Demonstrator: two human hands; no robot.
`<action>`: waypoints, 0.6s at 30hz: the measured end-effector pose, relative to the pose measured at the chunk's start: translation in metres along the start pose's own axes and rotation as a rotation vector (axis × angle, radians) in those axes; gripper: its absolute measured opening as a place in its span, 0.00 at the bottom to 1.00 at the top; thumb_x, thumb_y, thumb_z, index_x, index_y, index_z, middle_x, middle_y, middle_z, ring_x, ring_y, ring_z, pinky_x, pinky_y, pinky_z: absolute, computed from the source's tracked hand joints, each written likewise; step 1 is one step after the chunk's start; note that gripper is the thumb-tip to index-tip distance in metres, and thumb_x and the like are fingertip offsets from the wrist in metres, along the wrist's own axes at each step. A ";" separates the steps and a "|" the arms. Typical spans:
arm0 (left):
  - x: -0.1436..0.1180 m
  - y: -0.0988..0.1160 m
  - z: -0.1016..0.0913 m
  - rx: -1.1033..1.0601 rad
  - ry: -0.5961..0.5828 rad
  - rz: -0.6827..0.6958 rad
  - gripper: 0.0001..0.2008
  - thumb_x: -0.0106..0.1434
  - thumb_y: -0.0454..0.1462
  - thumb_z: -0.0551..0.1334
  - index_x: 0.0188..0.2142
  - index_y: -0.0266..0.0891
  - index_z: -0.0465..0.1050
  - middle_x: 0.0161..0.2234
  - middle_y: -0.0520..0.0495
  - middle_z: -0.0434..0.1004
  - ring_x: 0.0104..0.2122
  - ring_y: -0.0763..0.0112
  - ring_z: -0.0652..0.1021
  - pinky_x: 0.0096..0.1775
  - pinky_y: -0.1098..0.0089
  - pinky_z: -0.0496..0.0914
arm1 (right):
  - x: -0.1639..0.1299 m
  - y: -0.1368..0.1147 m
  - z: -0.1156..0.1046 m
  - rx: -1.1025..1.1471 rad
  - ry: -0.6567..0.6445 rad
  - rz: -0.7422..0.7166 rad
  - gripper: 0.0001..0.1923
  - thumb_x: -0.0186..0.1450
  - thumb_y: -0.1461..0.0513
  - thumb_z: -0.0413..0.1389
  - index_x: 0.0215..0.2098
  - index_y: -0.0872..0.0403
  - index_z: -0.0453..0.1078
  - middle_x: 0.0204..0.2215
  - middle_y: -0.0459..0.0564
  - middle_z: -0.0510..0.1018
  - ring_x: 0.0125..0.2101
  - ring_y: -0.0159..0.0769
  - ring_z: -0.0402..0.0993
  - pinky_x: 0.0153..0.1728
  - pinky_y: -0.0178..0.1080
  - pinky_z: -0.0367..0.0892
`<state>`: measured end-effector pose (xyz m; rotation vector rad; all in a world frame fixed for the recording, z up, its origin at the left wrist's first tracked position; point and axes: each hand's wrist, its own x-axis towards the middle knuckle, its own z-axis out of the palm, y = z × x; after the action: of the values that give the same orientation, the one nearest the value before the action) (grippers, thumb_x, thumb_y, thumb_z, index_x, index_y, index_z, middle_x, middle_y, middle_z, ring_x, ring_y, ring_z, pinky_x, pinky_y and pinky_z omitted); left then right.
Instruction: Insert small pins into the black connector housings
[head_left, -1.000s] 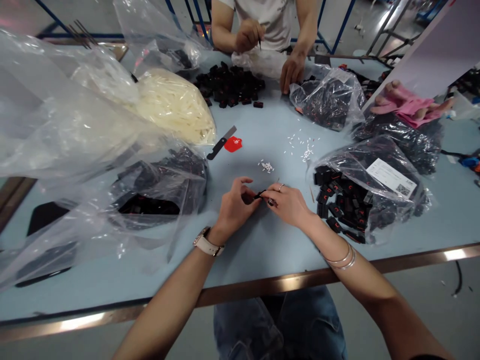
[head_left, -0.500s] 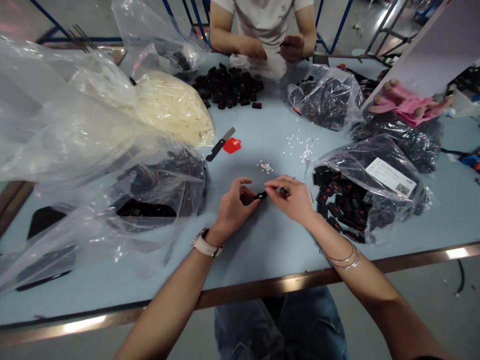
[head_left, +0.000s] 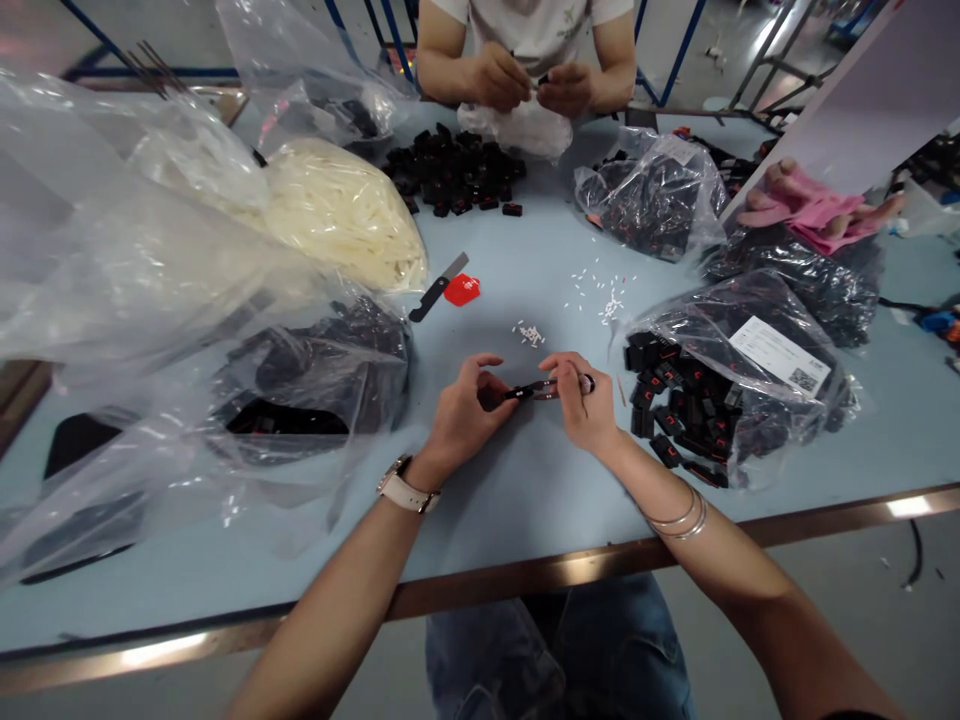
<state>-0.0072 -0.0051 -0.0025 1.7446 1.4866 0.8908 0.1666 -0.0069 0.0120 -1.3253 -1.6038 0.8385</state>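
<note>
My left hand (head_left: pixel 469 408) pinches a small black plastic part (head_left: pixel 517 393) with light spots on it, between thumb and fingertips. My right hand (head_left: pixel 586 405) is closed around a slim two-pronged metal tool (head_left: pixel 545 389) with a dark rounded end. Its tips meet the black part; whether they grip it I cannot tell. Just beyond my hands lies a little heap of tiny white pins (head_left: pixel 531 334). More white pins (head_left: pixel 611 305) are scattered farther right.
A dark-handled blade (head_left: pixel 439 287) lies by a red piece (head_left: pixel 462 290). To the right, black parts (head_left: pixel 679 410) spill from a clear bag (head_left: pixel 795 440). Plastic bags (head_left: pixel 345 220) crowd the left. Opposite, a person (head_left: pixel 525 60) handles small parts behind a black pile (head_left: pixel 454 170).
My right hand has turned, and the metal tool now shows with its tips against the black part. My left hand has barely moved. The person opposite has brought both hands together.
</note>
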 end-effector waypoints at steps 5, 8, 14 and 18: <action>0.000 -0.002 0.001 -0.003 0.003 0.005 0.22 0.52 0.34 0.65 0.46 0.41 0.60 0.28 0.55 0.76 0.26 0.74 0.76 0.32 0.72 0.70 | -0.001 -0.003 0.002 0.039 -0.016 -0.081 0.15 0.68 0.55 0.42 0.38 0.54 0.67 0.20 0.41 0.65 0.20 0.27 0.63 0.24 0.31 0.58; 0.000 -0.002 0.000 -0.012 -0.004 0.005 0.22 0.53 0.36 0.65 0.46 0.41 0.60 0.28 0.55 0.76 0.26 0.74 0.75 0.31 0.73 0.69 | -0.001 -0.003 0.004 0.033 -0.042 -0.108 0.13 0.67 0.57 0.43 0.38 0.53 0.66 0.19 0.41 0.65 0.19 0.26 0.62 0.24 0.31 0.58; 0.000 -0.001 0.000 -0.011 -0.012 0.006 0.22 0.53 0.36 0.65 0.45 0.40 0.60 0.28 0.54 0.76 0.26 0.73 0.76 0.32 0.72 0.69 | -0.001 -0.001 0.007 0.015 -0.049 -0.160 0.10 0.67 0.59 0.44 0.36 0.53 0.65 0.18 0.40 0.64 0.18 0.25 0.58 0.23 0.31 0.55; 0.000 0.001 0.000 0.001 -0.008 0.008 0.21 0.53 0.35 0.64 0.45 0.41 0.60 0.27 0.55 0.76 0.25 0.74 0.75 0.31 0.72 0.69 | 0.000 -0.002 0.007 -0.026 -0.054 -0.170 0.09 0.67 0.60 0.44 0.36 0.52 0.65 0.18 0.39 0.63 0.18 0.26 0.58 0.23 0.32 0.54</action>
<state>-0.0072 -0.0053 -0.0018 1.7540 1.4762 0.8859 0.1591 -0.0069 0.0108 -1.1738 -1.7475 0.7573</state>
